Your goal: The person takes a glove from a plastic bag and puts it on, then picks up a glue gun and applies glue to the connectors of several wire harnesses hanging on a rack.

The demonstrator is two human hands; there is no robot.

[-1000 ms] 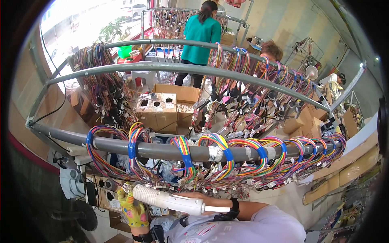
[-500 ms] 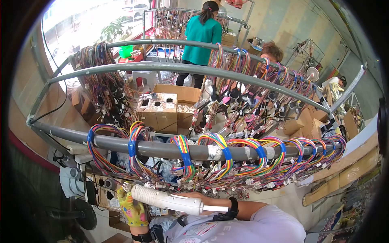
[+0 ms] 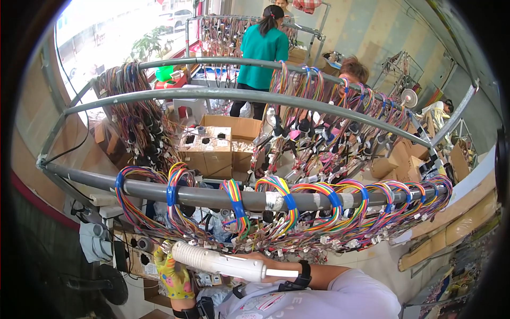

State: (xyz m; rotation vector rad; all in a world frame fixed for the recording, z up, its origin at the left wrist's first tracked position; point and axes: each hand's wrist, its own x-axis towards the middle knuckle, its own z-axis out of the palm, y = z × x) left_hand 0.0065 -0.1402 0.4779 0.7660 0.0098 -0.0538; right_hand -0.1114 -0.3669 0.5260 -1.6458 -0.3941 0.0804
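Note:
A white glue gun (image 3: 223, 263) lies across the lower middle, its ribbed barrel to the left and a white glue stick out of its back. My right hand (image 3: 268, 260) is behind and under its body, wrapped on the grip, which is mostly hidden. At the nozzle end, my left hand (image 3: 174, 274) wears a yellow patterned glove, fingers curled up. A small pale piece (image 3: 167, 246) shows at those fingertips, too small to name. Just beyond both hands, wire harnesses (image 3: 287, 204) bound with blue tape hang in loops over a grey pipe (image 3: 249, 200).
More harnesses (image 3: 133, 101) hang from the rear rails (image 3: 223, 94). Cardboard boxes (image 3: 212, 159) stand below them. One person in a green shirt (image 3: 264, 56) stands at the back; another is partly hidden behind the right harnesses. A black round object (image 3: 112, 284) is at lower left.
The pipe and hanging harnesses have shifted slightly in view. Both hands and the glue gun keep nearly the same place. The person in green appears a little further left.

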